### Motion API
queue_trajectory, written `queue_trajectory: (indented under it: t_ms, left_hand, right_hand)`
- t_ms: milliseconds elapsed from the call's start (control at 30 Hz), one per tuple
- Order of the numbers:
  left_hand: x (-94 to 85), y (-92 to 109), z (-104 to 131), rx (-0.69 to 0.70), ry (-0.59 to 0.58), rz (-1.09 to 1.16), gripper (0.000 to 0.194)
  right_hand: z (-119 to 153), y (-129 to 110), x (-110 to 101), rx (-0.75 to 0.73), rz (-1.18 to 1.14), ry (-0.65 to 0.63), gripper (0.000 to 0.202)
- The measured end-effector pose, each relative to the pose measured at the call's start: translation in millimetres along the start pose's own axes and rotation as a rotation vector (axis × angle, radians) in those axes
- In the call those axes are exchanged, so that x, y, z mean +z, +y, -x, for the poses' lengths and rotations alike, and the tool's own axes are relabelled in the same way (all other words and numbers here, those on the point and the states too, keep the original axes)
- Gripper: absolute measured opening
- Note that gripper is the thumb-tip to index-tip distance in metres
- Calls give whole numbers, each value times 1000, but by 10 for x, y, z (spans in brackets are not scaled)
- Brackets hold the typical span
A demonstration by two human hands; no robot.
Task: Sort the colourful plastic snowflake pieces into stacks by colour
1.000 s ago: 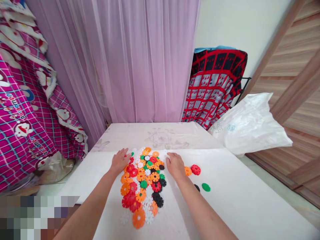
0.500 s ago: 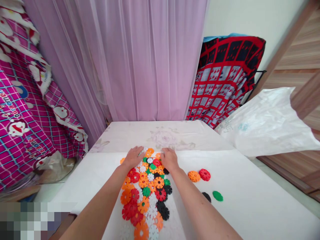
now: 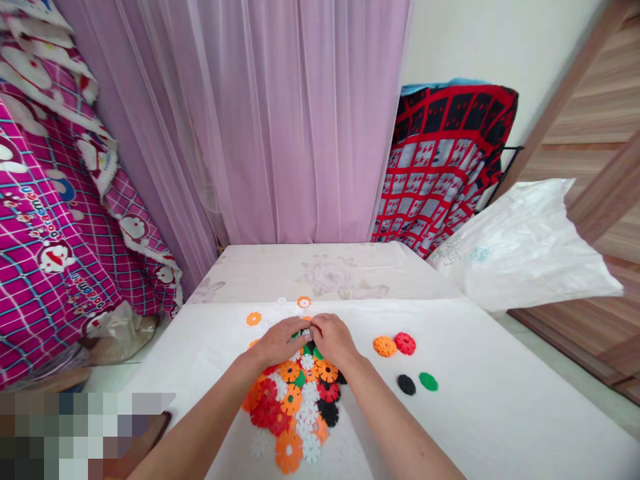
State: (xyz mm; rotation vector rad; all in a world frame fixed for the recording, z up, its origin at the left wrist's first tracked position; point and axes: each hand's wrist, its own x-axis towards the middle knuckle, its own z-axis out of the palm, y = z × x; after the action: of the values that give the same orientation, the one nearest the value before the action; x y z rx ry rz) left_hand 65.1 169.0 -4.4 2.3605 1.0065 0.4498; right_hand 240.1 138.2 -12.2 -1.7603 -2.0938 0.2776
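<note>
A heap of flat, notched plastic snowflake discs (image 3: 290,400) in orange, red, white, black and green lies on the white tabletop. At the heap's far end, my left hand (image 3: 285,340) lies over some discs with its fingers stretched to the right and thumb apart. Facing it, my right hand (image 3: 333,339) bends its fingers loosely round the other side. The fingertips almost meet, and the discs beneath them are partly hidden. Beyond the hands lie an orange disc (image 3: 254,319), a white disc (image 3: 281,302) and another orange disc (image 3: 304,302).
To the right lie an orange pile (image 3: 385,346), a red pile (image 3: 405,343), a black disc (image 3: 407,385) and a green disc (image 3: 429,381). A white plastic bag (image 3: 525,247) hangs over the table's right edge. A purple curtain (image 3: 310,133) stands behind the table.
Both hands have come together and nearer to me over the far part of the heap, drawing discs inward. A few discs now lie loose behind them. The view has shifted slightly.
</note>
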Motion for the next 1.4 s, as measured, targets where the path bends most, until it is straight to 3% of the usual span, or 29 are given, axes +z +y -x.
queue_trajectory:
  t_ms: [100, 200, 267, 367, 533, 667, 833, 933, 1000, 1233, 1400]
  left_hand:
    - [-60, -91, 23, -63, 63, -25, 49]
    - [-147, -330, -90, -225, 193, -230, 57]
    - [-164, -482, -184, -344, 185, -306, 61]
    - [-100, -578, -257, -359, 105, -307, 61]
    - [29, -398, -121, -251, 2, -214, 63]
    - [-19, -280, 93, -92, 5, -116, 56]
    - [-207, -524, 275, -366, 238, -335, 57]
    - [-251, -697, 287, -502, 235, -375, 59]
    - [-226, -728, 252, -506, 209, -358, 58]
    - [-93, -439, 64, -346, 72, -250, 56]
    - [-83, -223, 191, -259, -11, -147, 57]
  right_hand:
    - [-28, 14, -67, 58, 17, 19, 31]
    - [-280, -8, -72, 40, -5, 38, 35]
    - [-474, -38, -37, 26, -6, -6, 42]
    - [-622, -77, 38, -8, 21, -122, 43]
    - [-366, -117, 60, -101, 42, -128, 35]
    - [-37, -137, -48, -123, 4, -95, 33]
    - [94, -83, -136, 12, 12, 16, 36]
    - [76, -34, -93, 161, 38, 36, 39]
    - [76, -6, -45, 194, 25, 3, 40]
    - [130, -12, -50, 115, -81, -55, 38]
    - [339, -45, -122, 159, -69, 22, 38]
